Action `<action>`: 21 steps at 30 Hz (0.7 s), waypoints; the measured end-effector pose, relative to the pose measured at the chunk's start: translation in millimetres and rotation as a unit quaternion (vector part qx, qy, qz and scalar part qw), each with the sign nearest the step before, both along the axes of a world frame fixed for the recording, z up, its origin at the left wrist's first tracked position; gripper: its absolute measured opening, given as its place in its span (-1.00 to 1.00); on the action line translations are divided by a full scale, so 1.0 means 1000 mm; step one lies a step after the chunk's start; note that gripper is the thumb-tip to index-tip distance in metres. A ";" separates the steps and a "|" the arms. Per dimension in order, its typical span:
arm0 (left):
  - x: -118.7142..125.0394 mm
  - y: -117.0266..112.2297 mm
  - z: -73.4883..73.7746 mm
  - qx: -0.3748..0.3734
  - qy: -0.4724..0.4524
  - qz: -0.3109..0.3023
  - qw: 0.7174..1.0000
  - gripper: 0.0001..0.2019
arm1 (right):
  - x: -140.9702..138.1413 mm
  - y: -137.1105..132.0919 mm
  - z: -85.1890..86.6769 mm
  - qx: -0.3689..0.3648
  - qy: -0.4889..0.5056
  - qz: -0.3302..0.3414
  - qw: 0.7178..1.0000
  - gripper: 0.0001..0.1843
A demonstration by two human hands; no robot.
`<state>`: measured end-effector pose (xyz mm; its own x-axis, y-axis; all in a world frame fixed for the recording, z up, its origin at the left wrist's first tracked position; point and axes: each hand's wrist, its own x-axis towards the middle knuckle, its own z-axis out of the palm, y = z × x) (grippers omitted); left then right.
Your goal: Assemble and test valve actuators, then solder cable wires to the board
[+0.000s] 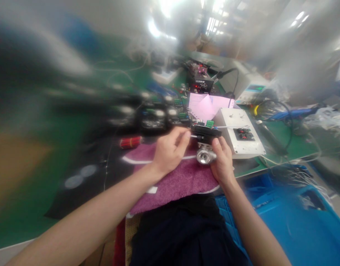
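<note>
My right hand is closed around a black housing with a round silver metal fitting below it. A green circuit board shows at the housing's top edge. My left hand is beside the housing, thumb and fingers pinched on a thin white wire. The wire runs from the fingertips to the housing's side; whether it is fixed there I cannot tell. Under both hands lies a purple towel with a white border.
To the right stands a white test box with black and red terminals. Pink paper and a black soldering station are behind. Several blurred similar units stand at left, near a red roll. A blue bin is lower right.
</note>
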<state>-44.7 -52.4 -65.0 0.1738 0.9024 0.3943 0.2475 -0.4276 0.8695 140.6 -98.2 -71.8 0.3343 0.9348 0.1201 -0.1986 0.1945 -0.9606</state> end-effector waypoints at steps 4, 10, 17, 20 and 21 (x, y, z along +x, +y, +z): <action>0.000 0.000 0.001 0.001 -0.002 0.001 1.000 -0.72 | 0.001 0.000 0.000 -0.001 -0.005 0.000 1.000 -0.38; 0.000 -0.001 0.002 -0.001 -0.003 0.001 1.000 -0.72 | 0.000 -0.002 0.000 -0.002 -0.012 -0.001 1.000 -0.38; 0.001 -0.001 0.001 -0.009 -0.009 -0.001 1.000 -0.71 | 0.001 -0.001 0.000 -0.001 -0.008 0.003 1.000 -0.38; 0.000 -0.001 0.000 -0.011 -0.006 0.000 1.000 -0.71 | 0.001 -0.001 -0.001 0.003 -0.006 0.004 1.000 -0.40; 0.000 -0.001 0.000 -0.011 -0.005 -0.001 1.000 -0.71 | 0.001 -0.001 -0.001 0.004 -0.005 0.004 1.000 -0.40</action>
<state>-44.3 -53.0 -64.6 0.1708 0.9106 0.3764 0.2379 -0.4088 0.8811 141.3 -99.0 -72.5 0.3256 0.9362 0.1321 -0.1897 0.2015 -0.9609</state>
